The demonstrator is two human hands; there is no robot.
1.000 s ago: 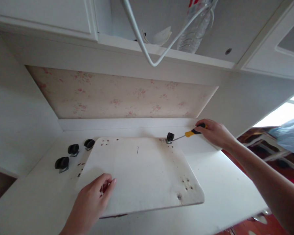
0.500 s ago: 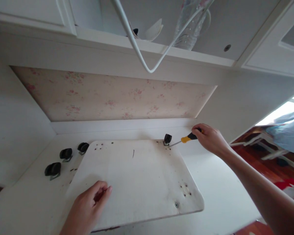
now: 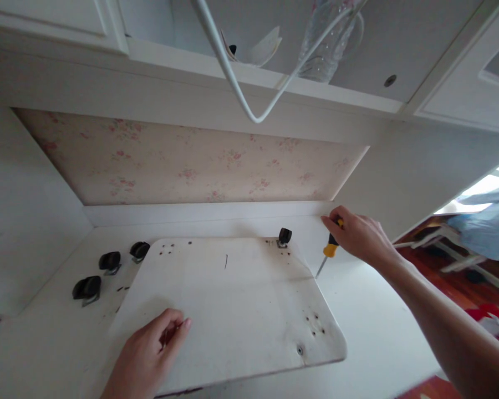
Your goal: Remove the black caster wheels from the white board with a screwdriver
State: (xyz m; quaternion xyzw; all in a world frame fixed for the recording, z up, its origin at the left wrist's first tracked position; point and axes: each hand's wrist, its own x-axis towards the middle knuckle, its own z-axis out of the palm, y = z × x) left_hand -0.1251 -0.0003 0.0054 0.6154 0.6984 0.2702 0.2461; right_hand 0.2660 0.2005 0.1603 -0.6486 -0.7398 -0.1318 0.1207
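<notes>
My right hand (image 3: 361,235) grips a screwdriver (image 3: 330,248) with a black and yellow handle, its shaft slanting down toward the right edge of a white board (image 3: 241,310). At the board's far right corner stands a black caster (image 3: 285,236), apart from the screwdriver tip. Screw holes show near the board's corners. Over the board's near left part, my left hand (image 3: 149,352) is closed with fingers curled; what it holds, if anything, is hidden. Several small dark bits, perhaps screws, lie by the board's left edge.
Three loose black casters (image 3: 110,261) sit on the white desktop (image 3: 62,338) left of the board. A white cable (image 3: 255,119) hangs in front of the shelf above, where a clear plastic bottle (image 3: 326,47) stands. A stool and red floor lie to the right.
My right hand has tilted the screwdriver more upright, and its tip has moved from beside the caster to the board's right edge. My left hand stays put.
</notes>
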